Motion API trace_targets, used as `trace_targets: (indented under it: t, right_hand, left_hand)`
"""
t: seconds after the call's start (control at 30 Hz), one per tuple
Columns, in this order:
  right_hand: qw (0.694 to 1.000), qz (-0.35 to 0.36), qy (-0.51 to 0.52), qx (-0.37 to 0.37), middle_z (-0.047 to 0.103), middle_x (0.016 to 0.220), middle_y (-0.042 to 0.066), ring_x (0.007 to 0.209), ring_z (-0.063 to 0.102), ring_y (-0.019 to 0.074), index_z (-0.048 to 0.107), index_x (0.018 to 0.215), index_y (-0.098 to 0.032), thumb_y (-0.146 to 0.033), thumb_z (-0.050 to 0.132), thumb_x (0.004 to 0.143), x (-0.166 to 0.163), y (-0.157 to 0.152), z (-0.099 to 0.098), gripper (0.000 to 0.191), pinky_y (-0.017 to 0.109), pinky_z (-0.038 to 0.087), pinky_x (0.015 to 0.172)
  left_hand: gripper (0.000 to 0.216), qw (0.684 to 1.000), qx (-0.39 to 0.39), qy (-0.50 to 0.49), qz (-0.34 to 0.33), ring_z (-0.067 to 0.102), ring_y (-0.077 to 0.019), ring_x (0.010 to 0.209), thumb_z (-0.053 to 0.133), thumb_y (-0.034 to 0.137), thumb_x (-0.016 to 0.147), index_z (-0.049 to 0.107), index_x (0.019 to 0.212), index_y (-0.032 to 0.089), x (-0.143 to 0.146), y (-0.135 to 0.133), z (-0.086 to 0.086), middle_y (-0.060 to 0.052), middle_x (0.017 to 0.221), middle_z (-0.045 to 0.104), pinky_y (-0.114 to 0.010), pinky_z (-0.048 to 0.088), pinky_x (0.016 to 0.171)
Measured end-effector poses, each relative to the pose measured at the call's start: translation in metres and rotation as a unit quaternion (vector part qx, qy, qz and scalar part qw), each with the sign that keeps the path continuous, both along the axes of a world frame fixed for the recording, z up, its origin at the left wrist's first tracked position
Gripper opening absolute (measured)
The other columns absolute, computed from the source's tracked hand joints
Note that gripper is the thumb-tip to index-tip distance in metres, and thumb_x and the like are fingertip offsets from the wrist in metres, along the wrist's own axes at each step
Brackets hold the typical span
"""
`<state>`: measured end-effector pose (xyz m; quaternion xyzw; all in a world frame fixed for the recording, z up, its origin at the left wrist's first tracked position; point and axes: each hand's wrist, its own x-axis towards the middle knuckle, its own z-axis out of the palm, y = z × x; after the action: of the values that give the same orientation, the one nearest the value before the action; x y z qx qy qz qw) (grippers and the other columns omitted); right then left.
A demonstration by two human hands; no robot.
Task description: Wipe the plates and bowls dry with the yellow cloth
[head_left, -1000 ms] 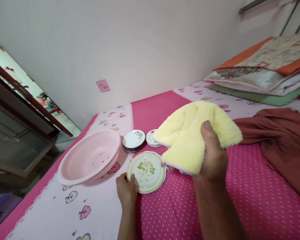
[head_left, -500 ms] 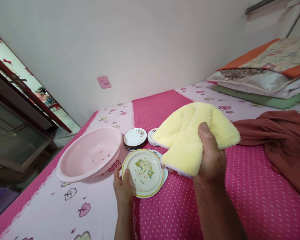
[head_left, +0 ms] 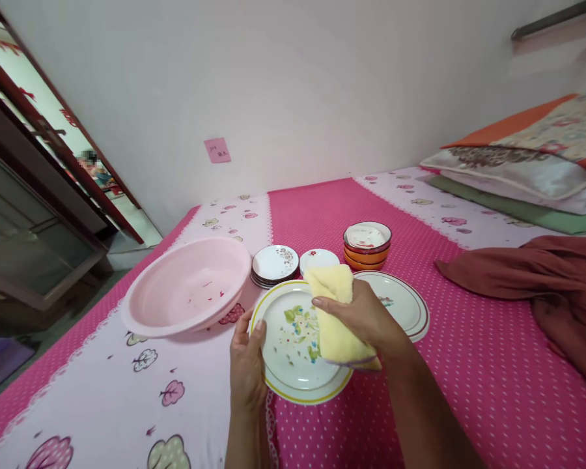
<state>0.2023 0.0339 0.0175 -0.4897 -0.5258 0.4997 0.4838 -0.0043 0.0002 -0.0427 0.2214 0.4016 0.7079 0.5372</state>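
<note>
My left hand [head_left: 248,361] grips the left rim of a white plate [head_left: 286,365] with a yellow edge and a green leaf-and-flower pattern, thumb on top. The plate tilts toward me above the bed. In my right hand [head_left: 366,316] is a folded yellow fluffy cloth [head_left: 336,326], which lies over the plate's right side and hides part of it. Just behind the cloth, a second white plate [head_left: 407,306] with a dark red rim rests on the bedspread, partly covered by my right hand.
A pink basin [head_left: 185,286] stands left. Beyond the plate are stacked small dishes [head_left: 275,262], more white saucers [head_left: 317,259] and stacked orange bowls [head_left: 366,251]. A brown-red cloth [head_left: 542,280] and piled pillows [head_left: 522,166] lie right on the pink bedspread [head_left: 312,208].
My right hand has brought the yellow cloth down and left onto the plate, and the cloth is now folded smaller. The bowls and red-rimmed plate have come into sight.
</note>
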Motion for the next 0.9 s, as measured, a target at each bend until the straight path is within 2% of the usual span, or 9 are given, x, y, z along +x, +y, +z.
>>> trace_targets:
  t: [0.1, 0.23, 0.33, 0.43, 0.6, 0.67, 0.77, 0.83, 0.9]
  right_hand:
    - [0.997, -0.031, 0.063, -0.017, 0.082, 0.086, 0.010, 0.066, 0.073, 0.0255, 0.080, 0.093, -0.016, -0.044, 0.091, 0.065, -0.001, 0.002, -0.003, 0.041, 0.033, 0.057, 0.055]
    - [0.982, -0.115, 0.146, -0.014, 0.083, 0.093, 0.011, 0.072, 0.075, 0.0256, 0.080, 0.100, -0.015, -0.047, 0.095, 0.056, 0.000, 0.008, -0.010, 0.057, 0.036, 0.060, 0.063]
    - [0.965, -0.177, 0.195, 0.000, 0.083, 0.102, 0.014, 0.078, 0.077, 0.0272, 0.079, 0.107, -0.013, -0.048, 0.095, 0.056, -0.003, 0.014, -0.017, 0.065, 0.037, 0.062, 0.067]
    - [0.955, -0.212, 0.207, 0.000, 0.082, 0.108, 0.016, 0.086, 0.078, 0.0291, 0.078, 0.108, -0.011, -0.047, 0.094, 0.058, -0.009, 0.018, -0.024, 0.064, 0.038, 0.063, 0.072]
    - [0.977, -0.172, 0.127, -0.012, 0.081, 0.111, 0.018, 0.093, 0.078, 0.0331, 0.076, 0.116, -0.011, -0.055, 0.087, 0.069, -0.012, 0.021, -0.031, 0.066, 0.041, 0.064, 0.075]
    - [0.976, -0.206, 0.068, 0.020, 0.080, 0.115, 0.020, 0.100, 0.077, 0.0349, 0.075, 0.119, -0.010, -0.060, 0.083, 0.073, -0.009, 0.021, -0.029, 0.068, 0.044, 0.063, 0.081]
    - [0.955, -0.277, 0.013, 0.108, 0.077, 0.121, 0.023, 0.109, 0.074, 0.0357, 0.072, 0.123, -0.009, -0.063, 0.080, 0.077, -0.007, 0.015, -0.017, 0.072, 0.047, 0.060, 0.092]
    - [0.954, -0.247, -0.012, 0.168, 0.073, 0.129, 0.023, 0.116, 0.072, 0.0346, 0.067, 0.132, -0.010, -0.062, 0.079, 0.081, -0.008, 0.006, -0.008, 0.074, 0.049, 0.058, 0.099]
    - [0.960, -0.157, -0.060, 0.223, 0.065, 0.145, 0.022, 0.131, 0.064, 0.0334, 0.059, 0.143, -0.014, -0.059, 0.078, 0.084, -0.012, -0.002, 0.000, 0.077, 0.052, 0.052, 0.110]
  left_hand:
    - [0.054, 0.998, 0.015, -0.050, -0.029, 0.076, -0.0304, 0.114, 0.088, 0.033, 0.080, 0.069, 0.130, 0.021, 0.001, -0.001, 0.001, -0.010, 0.111, 0.083, -0.045, 0.057, 0.106]
    - [0.041, 0.984, 0.036, -0.167, -0.058, 0.070, -0.0307, 0.128, 0.065, 0.036, 0.098, 0.073, 0.135, 0.020, 0.016, -0.005, 0.003, -0.013, 0.125, 0.080, -0.045, 0.050, 0.116]
    - [0.044, 0.974, 0.038, -0.210, -0.076, 0.064, -0.0306, 0.135, 0.057, 0.030, 0.100, 0.069, 0.141, 0.017, 0.034, -0.009, 0.006, -0.014, 0.133, 0.076, -0.046, 0.044, 0.122]
    - [0.048, 0.973, 0.028, -0.221, -0.063, 0.059, -0.0312, 0.141, 0.053, 0.028, 0.102, 0.065, 0.147, 0.017, 0.049, -0.010, 0.010, -0.015, 0.142, 0.071, -0.048, 0.041, 0.124]
    - [0.052, 0.971, -0.008, -0.238, -0.036, 0.055, -0.0317, 0.145, 0.041, 0.040, 0.108, 0.061, 0.151, 0.018, 0.048, -0.007, 0.017, -0.015, 0.146, 0.068, -0.050, 0.045, 0.121]
    - [0.054, 0.969, -0.024, -0.246, -0.022, 0.054, -0.0319, 0.145, 0.039, 0.043, 0.109, 0.060, 0.152, 0.018, 0.045, -0.005, 0.018, -0.015, 0.146, 0.068, -0.050, 0.045, 0.121]
    - [0.054, 0.968, -0.033, -0.248, -0.014, 0.054, -0.0318, 0.146, 0.042, 0.044, 0.108, 0.059, 0.152, 0.018, 0.043, -0.002, 0.015, -0.015, 0.145, 0.068, -0.050, 0.043, 0.122]
    - [0.054, 0.970, -0.027, -0.242, -0.022, 0.054, -0.0310, 0.146, 0.043, 0.044, 0.108, 0.059, 0.152, 0.017, 0.045, -0.001, 0.012, -0.015, 0.145, 0.068, -0.049, 0.041, 0.124]
    - [0.056, 0.971, -0.021, -0.237, -0.031, 0.056, -0.0310, 0.144, 0.042, 0.047, 0.108, 0.062, 0.150, 0.016, 0.046, 0.000, 0.009, -0.016, 0.144, 0.069, -0.048, 0.040, 0.124]
